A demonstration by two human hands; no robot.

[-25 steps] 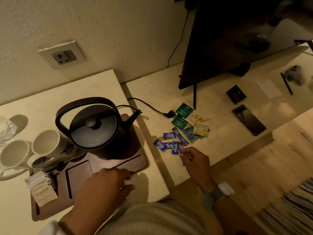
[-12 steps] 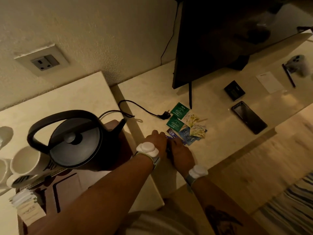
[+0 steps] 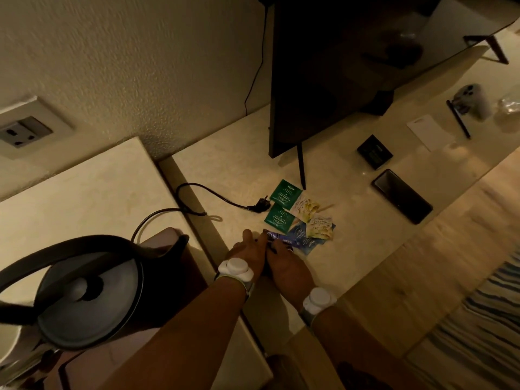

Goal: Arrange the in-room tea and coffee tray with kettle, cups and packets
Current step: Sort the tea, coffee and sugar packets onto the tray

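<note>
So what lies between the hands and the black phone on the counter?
In the head view, the tea packets lie fanned out between the hands and the phone, then bare counter.

Dim, warm yellowish light over a rough-textured cream wall (image 3: 140, 66) with a beige socket plate (image 3: 26, 128) at left. Below it, pale marble-look surface (image 3: 230, 170) in two levels — a large dark flat screen (image 3: 351, 66) standing on it. At right, light wooden floor (image 3: 422, 271) — blue-striped rug (image 3: 484, 327) in the corner.
</note>
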